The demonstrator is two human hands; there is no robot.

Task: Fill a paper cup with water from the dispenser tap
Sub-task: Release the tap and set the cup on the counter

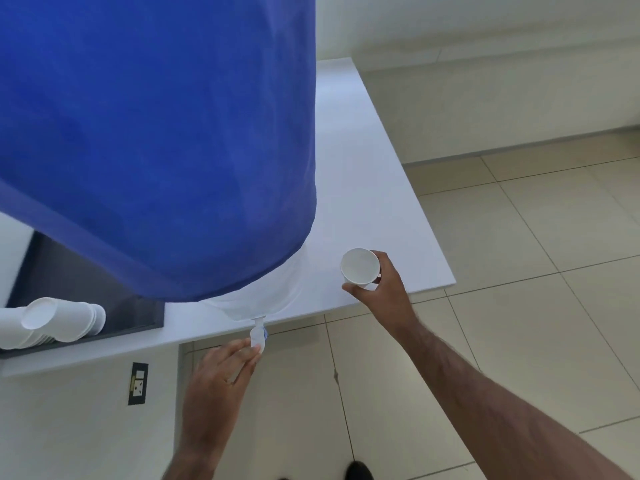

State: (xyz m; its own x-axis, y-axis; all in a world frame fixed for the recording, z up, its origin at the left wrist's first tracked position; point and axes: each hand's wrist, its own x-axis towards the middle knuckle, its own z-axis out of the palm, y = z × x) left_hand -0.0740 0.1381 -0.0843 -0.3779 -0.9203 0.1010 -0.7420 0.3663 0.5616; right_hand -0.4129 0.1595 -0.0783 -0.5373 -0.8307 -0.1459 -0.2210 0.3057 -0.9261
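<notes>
Cup (359,265), light thin paper, crushable: right hand (384,289) holds its wall; left hand (221,372) fingers pinch tap (258,337).

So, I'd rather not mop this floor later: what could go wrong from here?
1. The left hand already touches the small white tap, while the white paper cup in the right hand is off to the side, not under it. Opening now would likely send water onto the tiled floor.
2. The tap overhangs the white counter's edge, so nothing would catch drips.
3. The thin cup might buckle if squeezed.
</notes>
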